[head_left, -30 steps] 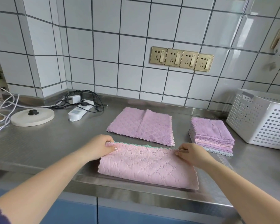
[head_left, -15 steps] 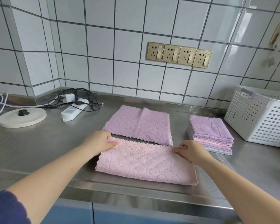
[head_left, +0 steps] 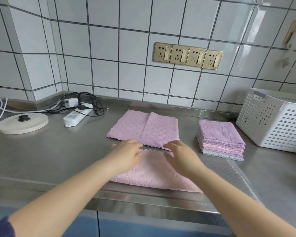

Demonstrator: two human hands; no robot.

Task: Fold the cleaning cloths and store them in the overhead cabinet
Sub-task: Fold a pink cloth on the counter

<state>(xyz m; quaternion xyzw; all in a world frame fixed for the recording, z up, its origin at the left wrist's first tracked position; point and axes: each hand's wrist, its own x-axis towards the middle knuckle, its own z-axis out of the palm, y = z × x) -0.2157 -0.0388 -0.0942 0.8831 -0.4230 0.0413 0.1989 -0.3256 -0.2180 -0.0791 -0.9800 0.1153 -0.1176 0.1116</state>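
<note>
- Two loose things sit at my far left on the steel counter [head_left: 41,151]: a round cream lid [head_left: 22,123] with a black knob, and tangled white cords at the frame edge.
- Just right of the lid I see a white power strip [head_left: 76,117] with a charger and black cables plugged in, close to the tiled wall.
- My left hand [head_left: 126,155] lies flat, fingers spread, on the far left part of the pink cloth [head_left: 150,173]; it is blurred, so I cannot tell whether it pinches the fabric or only presses it.
- That pink cloth lies folded in a long strip near the counter's front edge, under both hands.
- Behind it, touching or nearly so, a lilac cloth [head_left: 143,129] lies spread with a crease down its middle.
- My right hand [head_left: 181,155] rests on the pink cloth's far edge, fingers extended and blurred; its grip I cannot tell either.
- Four gold wall sockets [head_left: 187,55] sit in a row above.
- Further right stands a neat stack of folded cloths [head_left: 220,139], lilac on top.
- One white perforated basket [head_left: 277,124] stands at the far right, just beside the stack.
</note>
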